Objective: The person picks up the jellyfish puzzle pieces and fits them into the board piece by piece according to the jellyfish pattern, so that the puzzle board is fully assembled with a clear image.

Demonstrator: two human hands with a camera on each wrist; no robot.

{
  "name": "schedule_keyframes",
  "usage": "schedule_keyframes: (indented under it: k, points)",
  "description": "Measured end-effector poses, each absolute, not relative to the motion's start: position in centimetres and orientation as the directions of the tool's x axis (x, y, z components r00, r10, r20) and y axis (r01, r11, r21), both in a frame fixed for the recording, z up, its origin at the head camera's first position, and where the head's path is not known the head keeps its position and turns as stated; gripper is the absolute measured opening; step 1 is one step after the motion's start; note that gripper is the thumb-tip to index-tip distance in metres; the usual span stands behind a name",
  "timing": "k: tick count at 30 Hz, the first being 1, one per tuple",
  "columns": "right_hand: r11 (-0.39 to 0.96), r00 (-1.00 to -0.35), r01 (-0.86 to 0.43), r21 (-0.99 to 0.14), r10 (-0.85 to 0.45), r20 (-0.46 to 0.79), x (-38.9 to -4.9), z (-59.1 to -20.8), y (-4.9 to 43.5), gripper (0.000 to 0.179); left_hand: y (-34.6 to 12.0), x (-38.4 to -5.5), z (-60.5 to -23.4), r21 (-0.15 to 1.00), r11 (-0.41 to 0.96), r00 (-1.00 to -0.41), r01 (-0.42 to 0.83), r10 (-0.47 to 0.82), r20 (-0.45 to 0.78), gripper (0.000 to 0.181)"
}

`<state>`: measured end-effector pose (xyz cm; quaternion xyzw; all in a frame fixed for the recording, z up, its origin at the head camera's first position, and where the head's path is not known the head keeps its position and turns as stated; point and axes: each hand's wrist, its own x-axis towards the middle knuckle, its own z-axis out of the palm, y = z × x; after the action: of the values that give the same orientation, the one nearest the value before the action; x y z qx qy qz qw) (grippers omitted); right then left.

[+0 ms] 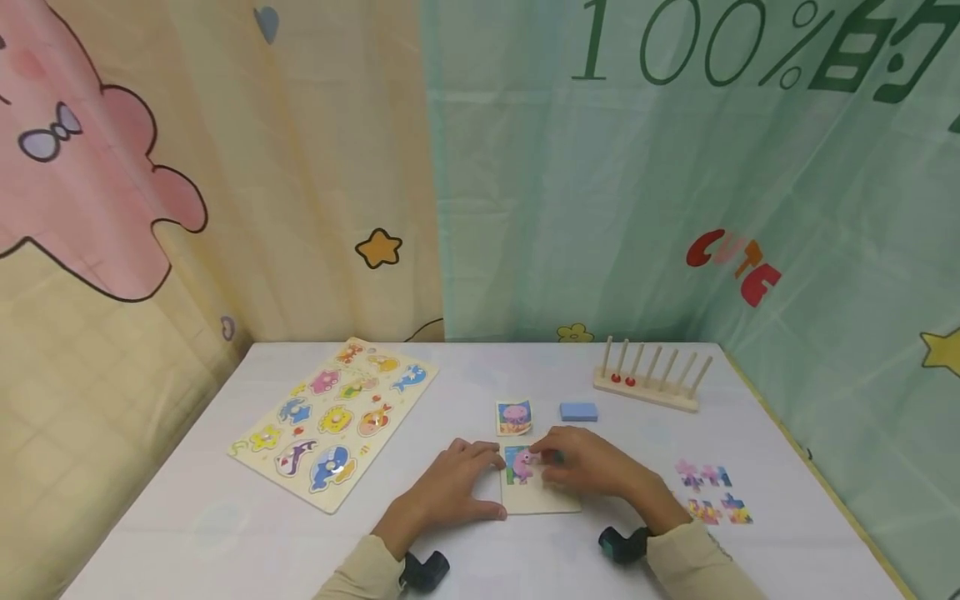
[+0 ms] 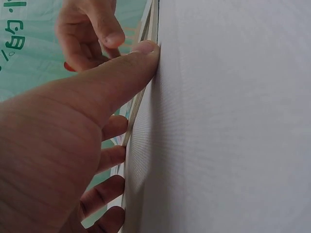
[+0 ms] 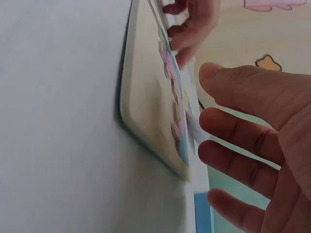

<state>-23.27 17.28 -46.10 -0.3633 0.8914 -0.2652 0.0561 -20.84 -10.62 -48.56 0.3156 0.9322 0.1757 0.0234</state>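
A small pale puzzle board (image 1: 540,500) lies on the table, with joined pieces showing a pink cartoon animal (image 1: 519,467) in its upper left part. My left hand (image 1: 455,483) rests along the board's left edge, fingertips and straight thumb touching it with a wide gap between them. Over the board's upper right is my right hand (image 1: 592,460), its thumb and fingers beside the pink pieces. In the right wrist view, that hand (image 3: 252,131) shows loosely bent, parted fingers with nothing between them. Several loose jigsaw pieces (image 1: 703,510) lie to the right.
Behind the board are a picture card (image 1: 514,418) and a blue block (image 1: 578,412). A wooden peg stand (image 1: 647,392) with red beads is at the back right. A large knob puzzle of sea animals (image 1: 333,417) lies at the left. Printed curtains (image 1: 525,208) hang behind the table.
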Motion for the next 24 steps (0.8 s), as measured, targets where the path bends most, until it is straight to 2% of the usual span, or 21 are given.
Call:
schedule_keyframes:
  k: [8, 13, 24]
  points:
    - [0.751, -0.87, -0.483, -0.451, -0.471, 0.147, -21.0, -45.8, 28.8, 0.036, -10.5, -20.7, -48.4, 0.343, 0.737, -0.797, 0.582, 0.6, 0.065, 0.063]
    - [0.806, -0.919, -0.393, -0.443, -0.365, 0.152, -20.0, -46.4, 35.0, 0.038, -10.9, -20.5, -48.2, 0.346, 0.739, -0.803, 0.579, 0.591, 0.08, 0.063]
    - [0.806, -0.92, -0.39, -0.445, -0.323, 0.221, -18.9, -48.1, 36.7, 0.025, -10.7, -20.7, -48.2, 0.372, 0.728, -0.798, 0.576, 0.599, 0.063, 0.064]
